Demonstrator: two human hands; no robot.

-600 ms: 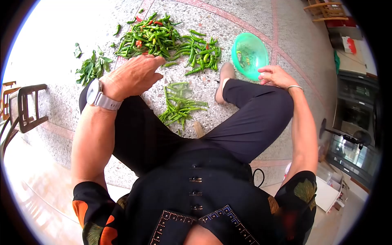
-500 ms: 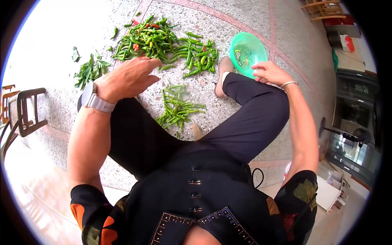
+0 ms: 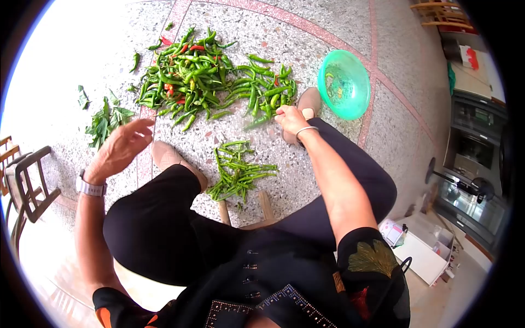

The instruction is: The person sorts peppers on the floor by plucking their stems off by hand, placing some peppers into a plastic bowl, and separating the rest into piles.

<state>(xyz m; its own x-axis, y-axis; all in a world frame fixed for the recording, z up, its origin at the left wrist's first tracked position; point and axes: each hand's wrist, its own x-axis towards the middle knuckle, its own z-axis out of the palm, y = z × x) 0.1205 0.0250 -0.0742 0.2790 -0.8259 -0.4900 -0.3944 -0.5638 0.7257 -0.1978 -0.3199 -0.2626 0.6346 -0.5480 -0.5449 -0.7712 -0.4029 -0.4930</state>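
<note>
My right hand [image 3: 291, 118], with a bangle at its wrist, pinches one end of a green chili pepper [image 3: 256, 123], blurred by motion, at the lower edge of the smaller group of chilies [image 3: 262, 85]. A larger heap of green chilies with a few red ones [image 3: 186, 76] adjoins it on the left. My left hand [image 3: 124, 146], wearing a watch, hovers open near the green leaves [image 3: 106, 121], its fingers loosely curved and apart. A small pile of green stems [image 3: 238, 172] lies on the floor between my legs.
A green plastic bowl [image 3: 344, 85] with small bits inside stands beyond my right foot. My shoes [image 3: 175, 161] flank the stem pile, and wooden stool legs [image 3: 266, 205] show below it. Wooden chairs [image 3: 30, 177] are at far left; a white cabinet [image 3: 424, 249] is at right.
My right hand has moved left from the bowl to the chilies and taken hold of one. My left hand has drawn back from the large heap towards the left. The view has shifted slightly.
</note>
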